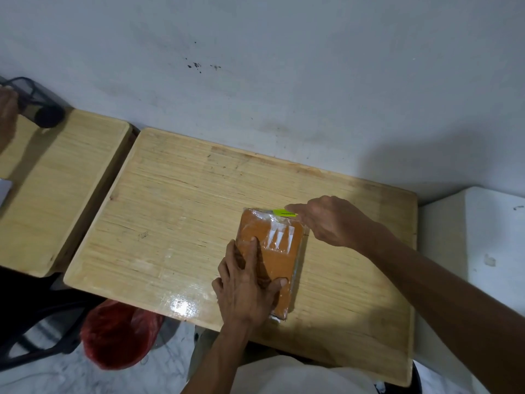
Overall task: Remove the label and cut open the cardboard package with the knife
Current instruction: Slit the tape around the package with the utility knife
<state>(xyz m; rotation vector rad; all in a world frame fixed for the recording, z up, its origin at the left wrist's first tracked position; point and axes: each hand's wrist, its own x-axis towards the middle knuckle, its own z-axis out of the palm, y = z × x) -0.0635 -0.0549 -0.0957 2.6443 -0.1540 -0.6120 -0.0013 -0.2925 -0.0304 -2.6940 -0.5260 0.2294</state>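
Observation:
A flat brown cardboard package [279,260] wrapped in clear tape lies on the wooden table [176,223], right of its middle. A torn white label remnant [279,237] shows on its top face. My left hand [247,282] lies flat on the package's near left part, fingers spread, pressing it down. My right hand [329,223] sits at the package's far right corner and grips a knife with a yellow-green handle [284,213], whose tip lies along the package's far edge. The blade itself is hidden.
A second wooden table [56,180] stands at the left with a black mesh holder [37,100] and another person's hand [7,115] at its far corner. A red plastic bag [116,336] lies on the floor below. A white surface [483,237] adjoins on the right; the wall is close behind.

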